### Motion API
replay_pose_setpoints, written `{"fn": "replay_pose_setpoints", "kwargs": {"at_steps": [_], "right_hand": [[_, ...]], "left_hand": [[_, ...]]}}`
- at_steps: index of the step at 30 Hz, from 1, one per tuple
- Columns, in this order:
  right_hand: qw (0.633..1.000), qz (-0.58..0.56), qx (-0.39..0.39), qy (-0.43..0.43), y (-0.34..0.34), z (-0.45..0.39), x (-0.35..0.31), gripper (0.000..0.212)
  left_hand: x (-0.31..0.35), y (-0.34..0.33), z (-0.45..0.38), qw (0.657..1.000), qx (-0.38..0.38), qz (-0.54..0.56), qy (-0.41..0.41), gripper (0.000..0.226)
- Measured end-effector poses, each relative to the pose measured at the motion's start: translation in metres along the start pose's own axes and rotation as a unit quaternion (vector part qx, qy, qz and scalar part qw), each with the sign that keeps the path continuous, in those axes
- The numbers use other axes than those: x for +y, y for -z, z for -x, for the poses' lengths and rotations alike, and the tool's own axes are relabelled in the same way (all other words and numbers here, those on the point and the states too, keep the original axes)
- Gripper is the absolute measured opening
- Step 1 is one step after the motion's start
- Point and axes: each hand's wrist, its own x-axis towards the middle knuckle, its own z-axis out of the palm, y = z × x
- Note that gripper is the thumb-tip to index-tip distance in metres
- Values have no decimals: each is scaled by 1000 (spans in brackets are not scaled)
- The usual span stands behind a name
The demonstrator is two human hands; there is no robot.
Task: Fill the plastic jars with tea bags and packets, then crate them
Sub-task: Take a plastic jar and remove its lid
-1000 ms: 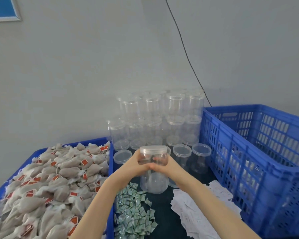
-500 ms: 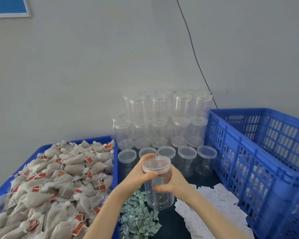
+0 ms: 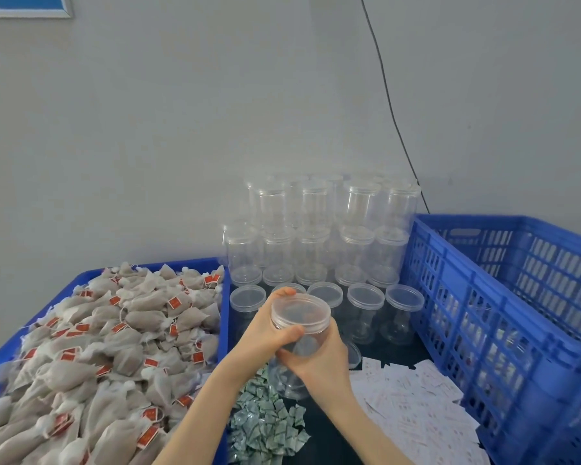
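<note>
Both hands (image 3: 302, 344) around one lidded jar (image 3: 299, 333)

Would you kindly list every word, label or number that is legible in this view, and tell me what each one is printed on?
No text here can be read.
Red tags on the tea bags: pale marks, too blurred to read.
White packets: faint reddish print, too small to read.
Green and white packets: a pattern or print, not legible.
Clear jar held in the left hand and the right hand: no label visible.
Blue crate: no marking visible.
</note>
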Motion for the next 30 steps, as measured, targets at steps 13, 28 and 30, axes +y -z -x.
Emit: {"fn": "replay_pose_setpoints", "kwargs": {"at_steps": [13,28,30], "right_hand": [[967,196,156,40,-10,-5,9,77],[981,20,-190,-32,44,-23,14,90],[988,122,-91,-39,30,-16,9,86]], "left_hand": [[-13,-41,-1,951,232,-201,17,60],[-11,-10,5,999,-24,-21,37,82],[-15,-22,4,991,65,-110,26,72]]}}
